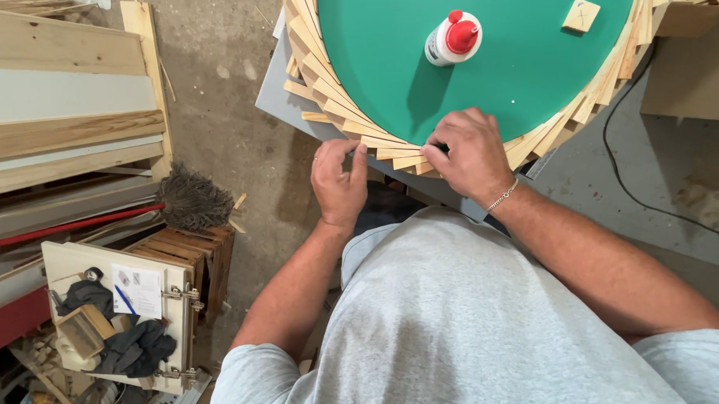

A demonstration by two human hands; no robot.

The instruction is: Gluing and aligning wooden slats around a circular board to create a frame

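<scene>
Head view looks down on a large round green board (514, 77) on a grey table (284, 101). Its edge is ringed with thin pale wooden slats (332, 107), which overlap like a fan and stick out past the rim at a slant. The near part of this ring, just in front of the person's grey shirt (459, 326), is where both hands work.

Right hand (471, 154), with a thin bracelet at the wrist, lies curled on top of the slats at the near edge, fingers bent down and pressing; it seems to pinch 1 slat, but the fingertips are hidden. Left hand (339, 179) is just beside it, loosely closed, with thumb and forefinger touching the end of a slat.

On the green surface stand a white glue bottle (452, 39) with red cap and, further right, 1 small wooden block (582, 15).
</scene>
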